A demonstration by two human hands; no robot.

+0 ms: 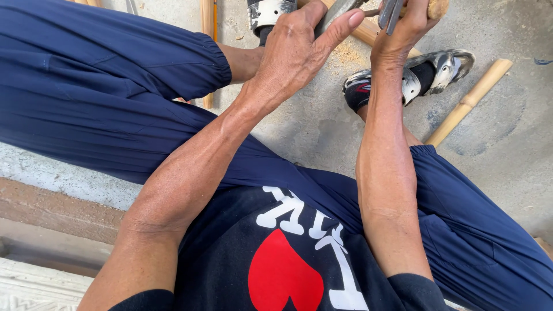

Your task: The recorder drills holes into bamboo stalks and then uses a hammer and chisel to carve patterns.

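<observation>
Bamboo stick (368,30) is the thing being worked on, and it lies low on the concrete floor (507,144) at the top of the view, between the person's knees and partly hidden by both hands. The left hand (294,52) is curled around a flat grey blade (337,8), with the thumb pressing along its side; the fingers look closed on it, though the top edge of the view cuts off most of the tool. The right hand (403,29) is closed too, holding the round end of the stick together with a thin dark metal piece (390,12); what that piece is cannot be told. A little pile of sawdust (345,53) sits just under the stick. A foot in a black and silver sandal (412,79) is planted near the right hand, and another bamboo pole (469,101) lies just beside it. To do this cutting well, it seems best to keep the stick held tight so it does not roll, keep the fingers behind the sharp edge, and push the blade away from the body and foot in small, slow strokes.
</observation>
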